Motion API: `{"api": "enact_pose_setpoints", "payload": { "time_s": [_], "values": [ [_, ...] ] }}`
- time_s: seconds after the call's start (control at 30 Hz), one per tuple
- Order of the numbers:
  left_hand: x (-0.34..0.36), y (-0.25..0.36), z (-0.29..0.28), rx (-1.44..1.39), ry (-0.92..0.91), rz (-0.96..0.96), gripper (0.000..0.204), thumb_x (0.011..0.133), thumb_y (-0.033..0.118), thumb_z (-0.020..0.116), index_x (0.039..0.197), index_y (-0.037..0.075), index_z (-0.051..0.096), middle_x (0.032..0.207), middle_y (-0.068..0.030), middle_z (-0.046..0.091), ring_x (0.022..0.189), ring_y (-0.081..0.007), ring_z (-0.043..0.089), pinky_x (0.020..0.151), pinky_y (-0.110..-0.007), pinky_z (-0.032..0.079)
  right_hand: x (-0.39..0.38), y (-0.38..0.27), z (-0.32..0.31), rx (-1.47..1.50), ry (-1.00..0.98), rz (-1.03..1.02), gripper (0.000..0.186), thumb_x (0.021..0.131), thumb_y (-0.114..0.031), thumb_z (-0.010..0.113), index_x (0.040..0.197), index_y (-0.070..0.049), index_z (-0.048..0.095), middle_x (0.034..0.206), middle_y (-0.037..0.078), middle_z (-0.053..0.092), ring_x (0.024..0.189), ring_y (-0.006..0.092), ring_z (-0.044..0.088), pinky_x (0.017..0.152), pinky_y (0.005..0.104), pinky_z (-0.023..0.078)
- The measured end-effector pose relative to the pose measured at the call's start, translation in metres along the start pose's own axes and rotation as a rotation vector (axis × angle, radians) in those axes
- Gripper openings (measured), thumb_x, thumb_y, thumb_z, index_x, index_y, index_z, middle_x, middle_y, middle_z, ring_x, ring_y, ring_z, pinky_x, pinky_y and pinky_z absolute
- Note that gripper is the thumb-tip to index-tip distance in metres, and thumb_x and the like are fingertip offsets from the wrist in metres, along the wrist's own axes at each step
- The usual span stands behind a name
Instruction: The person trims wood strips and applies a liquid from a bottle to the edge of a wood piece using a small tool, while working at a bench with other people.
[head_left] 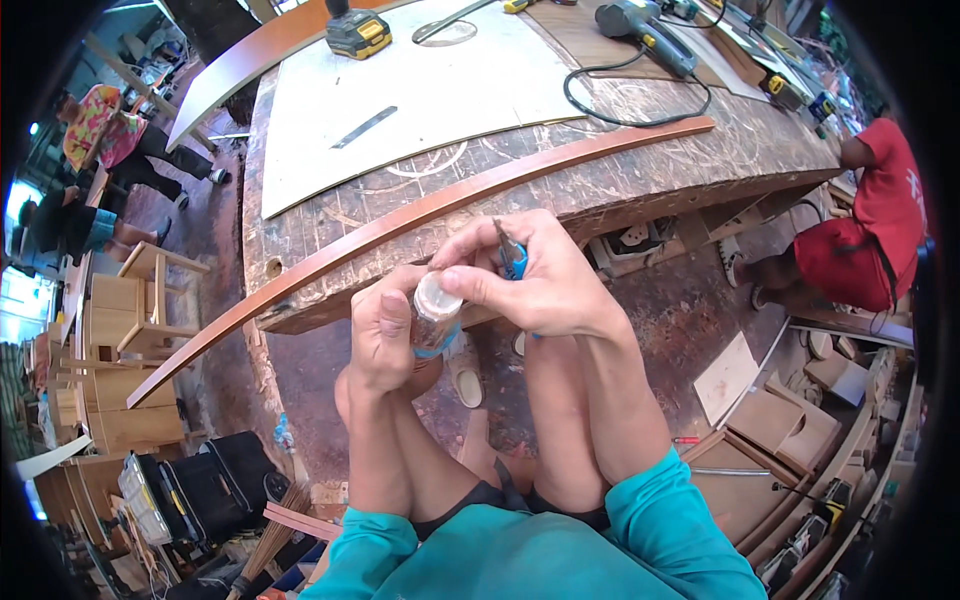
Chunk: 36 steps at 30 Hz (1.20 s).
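Observation:
My left hand (382, 325) is wrapped round a small clear jar (432, 330) with a whitish lid (437, 297), held upright over my lap by the bench's near edge. The thumb of my right hand (550, 285) presses on the lid's rim. Tucked in that same hand is a blue-handled tool (514, 258) with a dark, narrow tip pointing up; its exact kind is partly hidden by the fingers. Just beyond both hands, a long reddish-brown wooden strip (440, 208) lies across the bench and sticks out past its left end.
The worn workbench (740, 135) carries a pale board (330, 110), a metal strip (365, 127), a yellow-black cordless tool (358, 35) and a corded grey power tool (650, 40). A person in red (870, 230) is at right, others far left. Offcuts (775, 420) and black bags (205, 485) flank me.

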<state>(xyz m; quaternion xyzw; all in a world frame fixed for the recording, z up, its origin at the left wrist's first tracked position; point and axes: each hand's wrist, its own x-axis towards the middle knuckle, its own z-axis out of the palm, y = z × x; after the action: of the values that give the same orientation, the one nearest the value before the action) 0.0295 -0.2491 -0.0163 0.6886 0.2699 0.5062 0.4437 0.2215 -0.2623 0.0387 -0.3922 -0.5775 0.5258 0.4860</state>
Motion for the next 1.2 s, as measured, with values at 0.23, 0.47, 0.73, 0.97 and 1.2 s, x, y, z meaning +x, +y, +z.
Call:
{"api": "enact_pose_setpoints", "payload": {
  "time_s": [0.23, 0.47, 0.73, 0.97, 1.2],
  "values": [
    [0.003, 0.001, 0.012, -0.005, -0.066, -0.066, 0.063, 0.103, 0.048, 0.031, 0.102, -0.006, 0.064, 0.084, -0.0100, 0.068, 0.076, -0.0143, 0.063, 0.067, -0.028, 0.049, 0.000, 0.006, 0.005, -0.428, 0.120, -0.338, 0.018, 0.084, -0.012, 0.060, 0.089, 0.006, 0.060, 0.073, 0.024, 0.058, 0.068, 0.0411, 0.059, 0.061, 0.0429, 0.046],
    [-0.007, 0.009, -0.006, -0.055, -0.025, -0.074, 0.061, 0.104, 0.047, 0.031, 0.101, -0.004, 0.065, 0.088, -0.0099, 0.068, 0.079, -0.0137, 0.063, 0.071, -0.028, 0.050, 0.001, -0.001, 0.020, -0.058, 0.073, -0.099, 0.016, 0.092, -0.012, 0.057, 0.089, 0.003, 0.059, 0.072, 0.012, 0.058, 0.067, 0.0169, 0.057, 0.063, 0.0328, 0.047],
    [0.000, 0.006, -0.002, -0.055, -0.047, -0.151, 0.056, 0.104, 0.044, 0.033, 0.106, -0.002, 0.065, 0.089, -0.0099, 0.068, 0.084, -0.0152, 0.061, 0.077, -0.032, 0.050, -0.001, 0.000, 0.018, -0.476, 0.227, -0.426, 0.010, 0.090, -0.006, 0.060, 0.090, 0.003, 0.064, 0.075, 0.013, 0.062, 0.066, 0.0211, 0.061, 0.062, 0.0309, 0.047],
    [0.003, 0.013, -0.002, 0.129, -0.004, -0.238, 0.059, 0.104, 0.046, 0.030, 0.103, -0.001, 0.066, 0.088, -0.0125, 0.067, 0.082, -0.0193, 0.063, 0.075, -0.033, 0.050, -0.004, -0.013, 0.019, -0.581, 0.129, -0.328, 0.020, 0.074, -0.009, 0.075, 0.090, 0.000, 0.068, 0.083, 0.015, 0.062, 0.076, 0.0326, 0.063, 0.068, 0.0382, 0.049],
    [0.007, 0.009, 0.006, 0.286, 0.078, -0.200, 0.050, 0.104, 0.041, 0.034, 0.095, 0.001, 0.063, 0.077, -0.0156, 0.062, 0.067, -0.0279, 0.059, 0.065, -0.039, 0.048, 0.000, 0.001, 0.024, -0.663, 0.241, -0.393, 0.014, 0.073, -0.003, 0.073, 0.085, -0.001, 0.067, 0.084, 0.014, 0.063, 0.077, 0.0322, 0.064, 0.068, 0.0384, 0.050]
  ]
}}
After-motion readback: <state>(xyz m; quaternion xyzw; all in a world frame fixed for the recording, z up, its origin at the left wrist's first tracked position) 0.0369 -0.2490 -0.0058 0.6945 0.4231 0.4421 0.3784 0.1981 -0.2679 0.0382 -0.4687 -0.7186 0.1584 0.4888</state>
